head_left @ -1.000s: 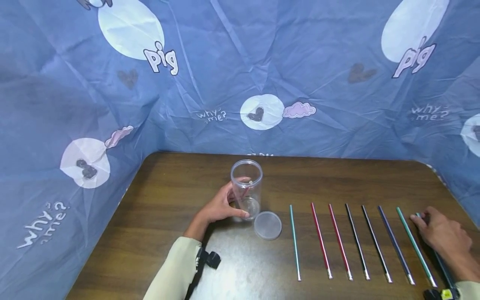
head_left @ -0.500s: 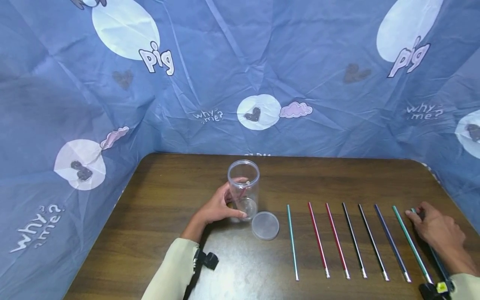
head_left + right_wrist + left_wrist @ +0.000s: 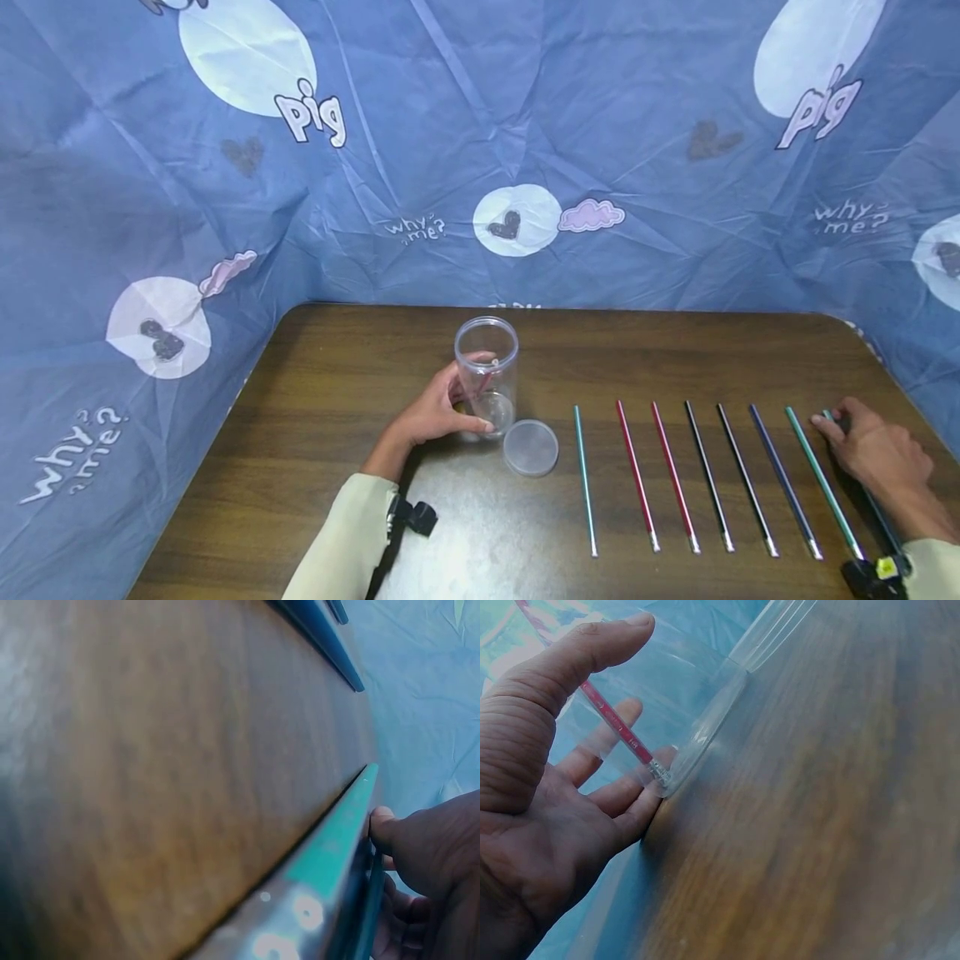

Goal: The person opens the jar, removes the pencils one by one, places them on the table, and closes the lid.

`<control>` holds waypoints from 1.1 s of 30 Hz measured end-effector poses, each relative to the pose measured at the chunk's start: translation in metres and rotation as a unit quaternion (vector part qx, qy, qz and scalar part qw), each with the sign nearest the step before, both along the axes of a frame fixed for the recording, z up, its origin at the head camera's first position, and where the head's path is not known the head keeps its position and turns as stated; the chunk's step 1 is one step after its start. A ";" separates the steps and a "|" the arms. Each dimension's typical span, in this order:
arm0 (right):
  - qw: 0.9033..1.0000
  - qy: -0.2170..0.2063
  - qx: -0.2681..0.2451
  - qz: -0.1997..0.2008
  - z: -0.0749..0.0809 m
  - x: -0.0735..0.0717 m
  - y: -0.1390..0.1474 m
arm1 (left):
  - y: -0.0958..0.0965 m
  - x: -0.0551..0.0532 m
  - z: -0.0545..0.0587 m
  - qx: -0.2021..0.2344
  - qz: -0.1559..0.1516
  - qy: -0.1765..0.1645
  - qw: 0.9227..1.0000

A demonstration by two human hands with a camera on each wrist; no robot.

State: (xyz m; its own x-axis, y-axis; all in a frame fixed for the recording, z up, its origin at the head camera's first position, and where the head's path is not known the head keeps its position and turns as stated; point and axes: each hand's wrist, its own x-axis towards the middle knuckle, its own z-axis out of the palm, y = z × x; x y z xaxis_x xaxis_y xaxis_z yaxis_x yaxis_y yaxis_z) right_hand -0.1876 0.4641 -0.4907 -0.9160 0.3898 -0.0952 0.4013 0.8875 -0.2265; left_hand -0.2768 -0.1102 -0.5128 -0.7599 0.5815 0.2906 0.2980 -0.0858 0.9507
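My left hand (image 3: 433, 411) holds a clear plastic jar (image 3: 506, 385) that stands upright and uncapped on the table. Its thumb lies along the near side, with the other fingers behind. Inside leans a red pencil (image 3: 619, 724), its eraser end down at the jar's base in the left wrist view. Just right of the jar lies a round translucent lid (image 3: 531, 448). At the far right, my right hand (image 3: 883, 454) pinches the upper end of a dark teal pencil (image 3: 367, 919) between thumb and fingers; the hand covers part of it. A green pencil (image 3: 825, 483) lies close beside that thumb.
Several more pencils lie in a spaced row: a light teal one (image 3: 586, 483), two red ones (image 3: 637, 479), two dark ones (image 3: 708, 475) and a blue one (image 3: 785, 481). The brown wooden table (image 3: 300, 467) ends at a blue printed cloth (image 3: 420, 150) behind.
The head view shifts slightly. Both hands keep their places, the left at the jar and the right at the dark teal pencil.
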 end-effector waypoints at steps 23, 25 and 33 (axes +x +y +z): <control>0.991 0.132 0.003 0.034 0.026 0.001 -0.023 | -0.002 -0.002 0.000 -0.015 0.003 0.021 1.000; 0.981 0.189 -0.016 0.038 0.033 -0.002 -0.036 | -0.002 -0.003 -0.001 -0.015 0.003 0.022 1.000; 0.928 0.336 -0.158 -0.022 0.062 -0.014 -0.107 | -0.002 -0.002 -0.002 -0.022 0.017 0.009 1.000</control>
State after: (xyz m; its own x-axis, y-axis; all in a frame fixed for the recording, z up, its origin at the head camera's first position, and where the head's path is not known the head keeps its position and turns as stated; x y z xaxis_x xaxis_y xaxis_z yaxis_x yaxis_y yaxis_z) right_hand -0.2016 0.3573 -0.4289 -0.7933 0.4784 0.3765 0.1088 0.7199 -0.6855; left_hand -0.2784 -0.1122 -0.5146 -0.7740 0.5680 0.2799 0.3177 -0.0341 0.9476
